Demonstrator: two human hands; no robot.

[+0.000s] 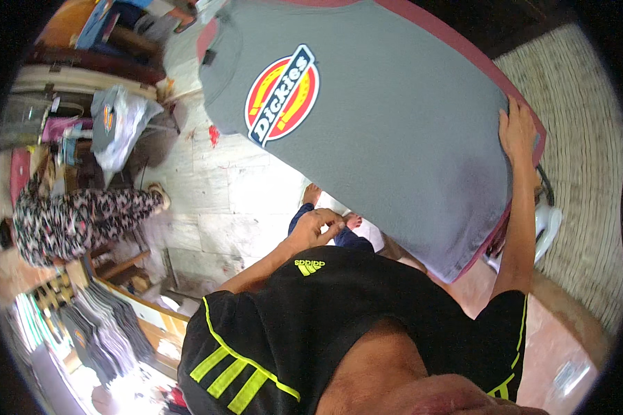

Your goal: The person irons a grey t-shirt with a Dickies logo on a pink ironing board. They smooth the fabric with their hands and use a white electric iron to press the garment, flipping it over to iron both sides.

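Note:
A grey T-shirt with a large red, yellow and dark blue printed badge lies spread over a maroon board. Its neck end points to the far left. My right hand rests on the shirt's right end at the board's edge, fingers stretched out and lying on the cloth. In front of my body, off the near side of the board, is my left hand. Its fingers are curled, with thumb and forefinger close together. Whether they pinch anything is too small to see.
A white-handled iron stands right of the board, beside striped cloth. At left, a person in patterned clothes is near a plastic-wrapped grey garment. Stacked folded garments lie at lower left. A red scrap is on the tiled floor.

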